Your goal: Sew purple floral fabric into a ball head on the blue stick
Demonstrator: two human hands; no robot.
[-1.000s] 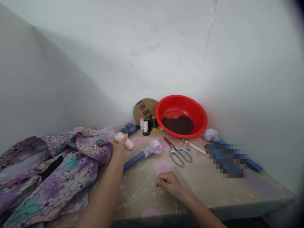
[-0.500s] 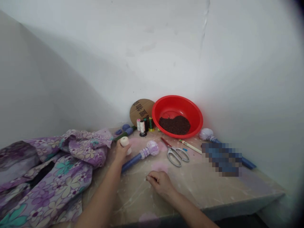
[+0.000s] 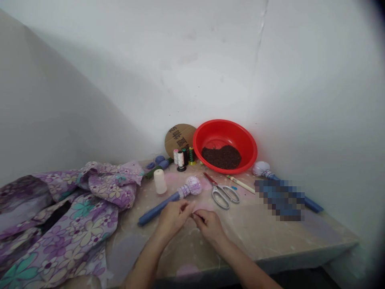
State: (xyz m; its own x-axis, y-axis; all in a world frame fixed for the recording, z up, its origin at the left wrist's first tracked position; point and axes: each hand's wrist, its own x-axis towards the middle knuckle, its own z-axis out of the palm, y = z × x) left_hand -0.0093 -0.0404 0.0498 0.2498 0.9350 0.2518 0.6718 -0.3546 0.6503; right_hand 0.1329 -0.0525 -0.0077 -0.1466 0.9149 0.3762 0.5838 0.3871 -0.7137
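My left hand (image 3: 175,216) and my right hand (image 3: 209,225) meet fingertip to fingertip above the table. Both are closed in a pinch, and whatever is between the fingers is too small to make out. Just beyond my left hand lies a massage hammer-like stick (image 3: 156,209) with a blue handle and a round, purple-patterned cloth head bound at its neck. Behind that stick a white cone of thread (image 3: 160,182) stands upright, untouched. Scissors (image 3: 221,194) with grey handles and reddish blades rest beyond my right hand.
Patterned fabric (image 3: 75,224) covers the table's left side. At the back are several thread spools (image 3: 180,159), a cardboard disc (image 3: 177,138) and a red basin (image 3: 251,140) holding dark grains. A pale pen-like stick (image 3: 242,184) and a second cloth-headed stick (image 3: 261,168) lie right.
My left hand has let go of the thread cone, which now stands on the table, and has moved right to my right hand. My right hand has shifted slightly, still pinched.
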